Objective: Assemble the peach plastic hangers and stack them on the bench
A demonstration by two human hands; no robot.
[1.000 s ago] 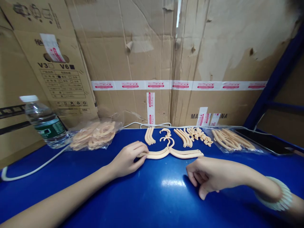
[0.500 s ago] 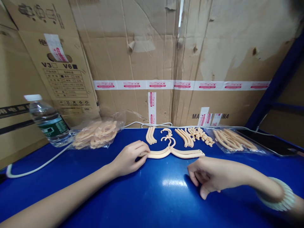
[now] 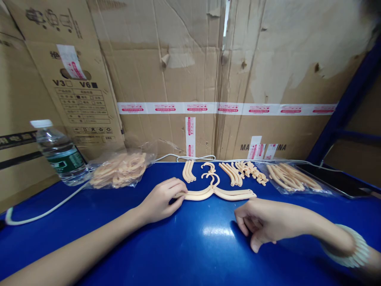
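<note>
A beige clothes hanger [image 3: 198, 195] lies flat on the blue table, its two curved arms meeting below a hook [image 3: 213, 180]. My left hand [image 3: 163, 200] is closed around the tip of its left arm, thumb toward me. Just in front of the right arm's end, my right hand [image 3: 258, 222] hovers or rests with loosely bent fingers, thumb apart, nothing visible in it. Behind the hanger lie loose hanger arms [image 3: 188, 171], a small group of hooks [image 3: 208, 166], more arms [image 3: 230, 174] and a pile of small hooked pieces [image 3: 251, 171].
To the left stand a water bottle [image 3: 64, 155] and a clear bag of beige parts [image 3: 119, 170]. Another bag of hanger arms [image 3: 293, 176] and a dark phone-like device [image 3: 333, 180] lie at right. Cardboard [image 3: 166, 79] walls the back; a white cable [image 3: 49, 208] crosses the left side.
</note>
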